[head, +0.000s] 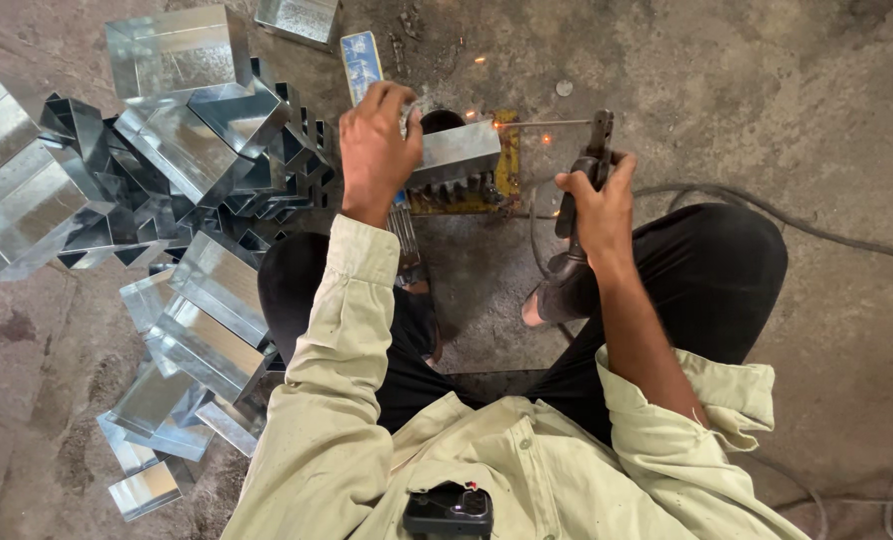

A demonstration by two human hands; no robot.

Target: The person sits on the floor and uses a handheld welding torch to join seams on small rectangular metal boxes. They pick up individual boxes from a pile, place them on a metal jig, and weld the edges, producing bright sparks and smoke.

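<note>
My left hand [377,150] clamps shiny galvanised sheet-metal box [455,152]; right hand [599,205] grips dark electrode holder [589,170], thin rod [542,124] sparking at seam; keep box steady.

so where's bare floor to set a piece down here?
Bare concrete floor lies to the right of the yellow jig, beyond the electrode holder in the right hand, bordered below by the cable. The left side is crowded with the pile of sheet-metal boxes beside the left hand.

Stained concrete floor [767,80]: heap of folded sheet-metal boxes [167,180] at left, black cable [827,235] at right.
</note>
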